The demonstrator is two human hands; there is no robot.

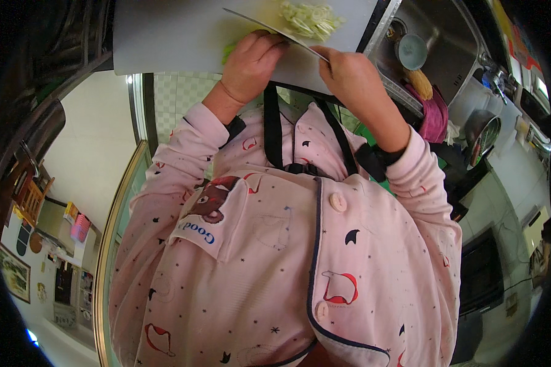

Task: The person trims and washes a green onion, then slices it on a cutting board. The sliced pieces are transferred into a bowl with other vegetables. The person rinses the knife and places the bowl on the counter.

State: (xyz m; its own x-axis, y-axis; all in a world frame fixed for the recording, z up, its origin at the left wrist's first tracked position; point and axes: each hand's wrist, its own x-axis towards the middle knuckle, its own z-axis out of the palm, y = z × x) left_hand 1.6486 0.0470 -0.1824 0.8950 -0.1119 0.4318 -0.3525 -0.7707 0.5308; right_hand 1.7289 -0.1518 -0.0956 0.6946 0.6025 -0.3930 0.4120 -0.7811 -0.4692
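Observation:
A white cutting board [174,41] lies before me at the top of the view. My right hand [353,75] grips a kitchen knife [275,30], whose blade points up and left across the board. My left hand [255,66] is curled over a green vegetable [228,52] on the board, its fingertips beside the blade; most of the vegetable is hidden under the hand. Beyond the blade, near the board's far right part, lies a pile of pale green cut slices [313,20]. The knife's handle is mostly covered by my right hand.
Right of the board is a metal sink [445,27] with a round bowl [412,51] and a brush [420,84]. A magenta cloth [434,114] hangs over the sink's near edge. A glass-like lid or pan [484,137] stands farther right.

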